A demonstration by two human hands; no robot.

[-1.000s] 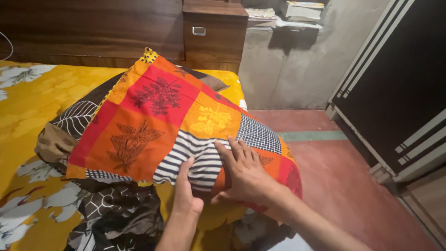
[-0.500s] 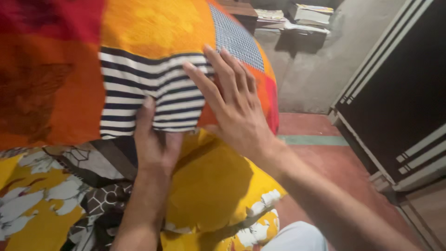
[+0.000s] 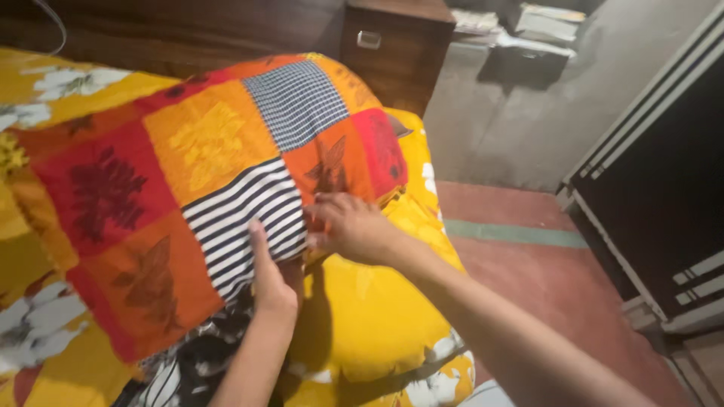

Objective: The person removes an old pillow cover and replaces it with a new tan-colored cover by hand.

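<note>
Pillow: a patchwork pillow in red, orange and yellow squares, with one black-and-white striped patch and one fine checked patch, lies tilted on the bed, its near edge towards the person.
Left hand: the left hand grips the pillow's near edge at the striped patch, thumb up on top of the cloth, the other fingers hidden beneath it.
Right hand: the right hand rests on the pillow's near right corner, fingers curled onto the orange leaf patch, pinching the edge there.
Bed sheet: a yellow sheet with white flowers covers the bed under and around the pillow.
Dark cloth: a black-and-white patterned cloth lies bunched just below the pillow, beside the left forearm.
Headboard: a dark wooden headboard runs behind the bed.
Bedside cabinet: a wooden cabinet with a metal handle stands at the bed's far corner.
Floor: a red floor with a green stripe lies to the right.
Wardrobe: a dark wardrobe with pale stripes stands at the right edge.
</note>
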